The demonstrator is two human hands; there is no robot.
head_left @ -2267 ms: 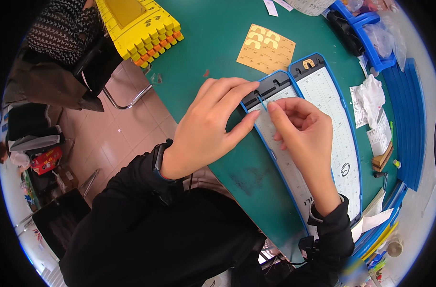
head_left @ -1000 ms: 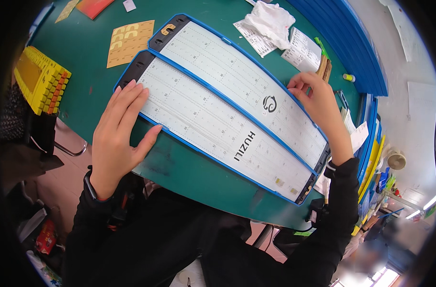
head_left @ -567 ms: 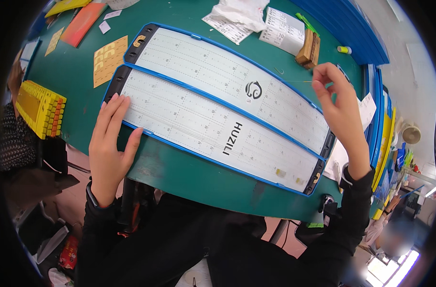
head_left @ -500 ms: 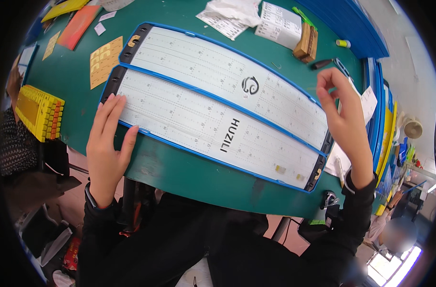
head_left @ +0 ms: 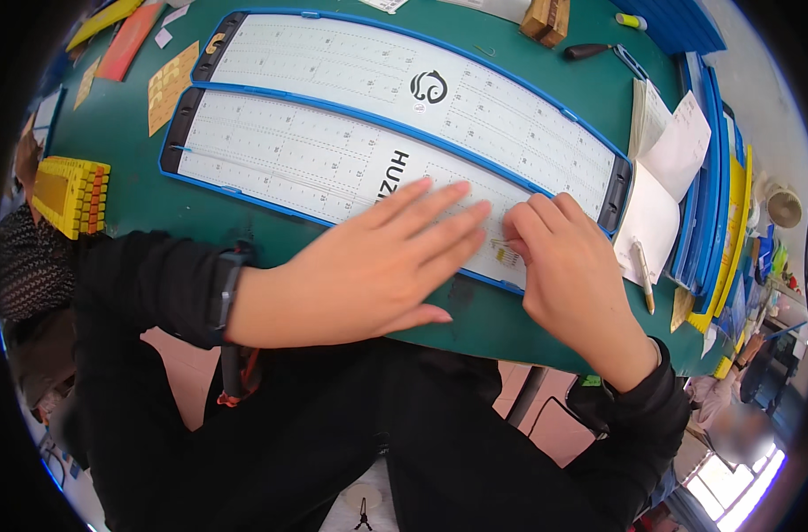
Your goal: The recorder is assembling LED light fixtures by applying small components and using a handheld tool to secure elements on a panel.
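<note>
A long, flat fishing-line case [head_left: 271, 113] with a blue rim lies unfolded on the table. Its two white panels carry printed ruled lines, and black strips cap the ends. Over the near panel my left hand [head_left: 404, 257] is stretched flat with fingers spread, holding nothing visible. Just right of it, my right hand [head_left: 568, 253] is closed in a pinch at the panel's right part. What its fingertips hold is too small to make out. Small yellowish pieces [head_left: 507, 256] lie on the panel beside those fingertips. The near panel's right end is hidden behind my right hand.
On the green table [head_left: 138, 199], a yellow rack [head_left: 71, 197] stands left and a tan card [head_left: 171, 89] lies far left. Rightward are open paper sheets [head_left: 652, 213], a pen [head_left: 643, 277], blue trays [head_left: 694, 195], a wooden block [head_left: 546, 19] and a dark-handled tool [head_left: 599, 50].
My left hand has left the case's left end and moved right over the near panel. My right hand has come down from the far right onto that panel. The view has shifted.
</note>
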